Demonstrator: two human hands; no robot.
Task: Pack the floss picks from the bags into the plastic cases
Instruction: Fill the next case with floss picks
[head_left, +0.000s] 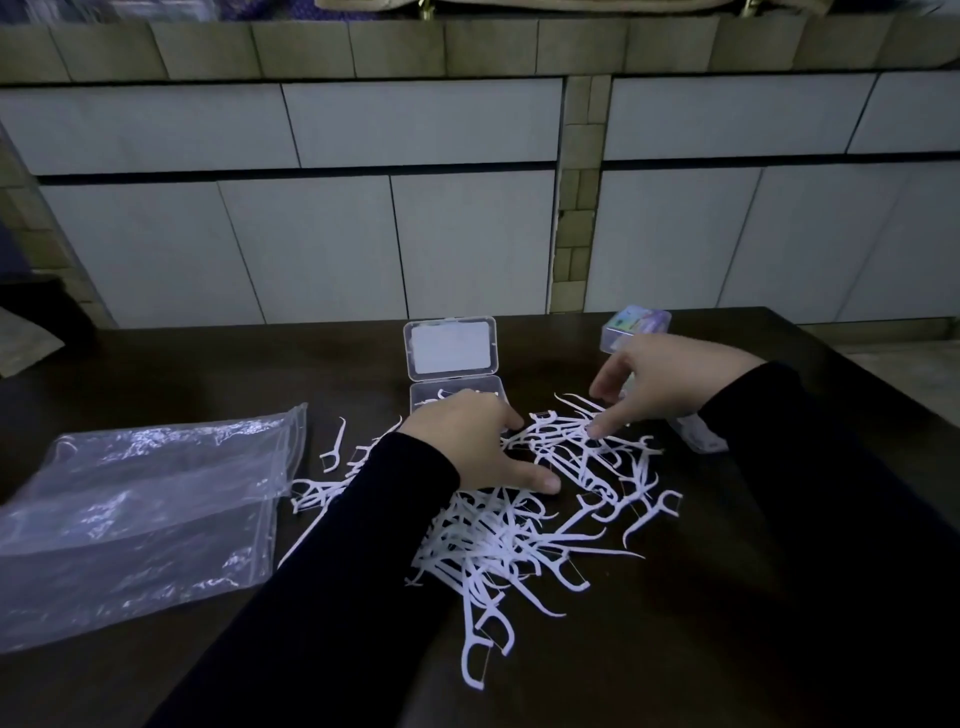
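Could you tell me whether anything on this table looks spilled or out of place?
Yes: the floss picks lie loose in a tangled heap on the dark table, beside the flattened plastic bag. One pick lies apart near the bag's mouth. The open case holds only a few.

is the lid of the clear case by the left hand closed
No, the clear case lies open, its lid folded back flat on the table beyond the left hand.

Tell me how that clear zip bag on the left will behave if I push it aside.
The clear zip bag looks thin and crumpled, so it is probably floppy and would buckle rather than slide whole. It lies flat and looks empty, so it is likely very light.
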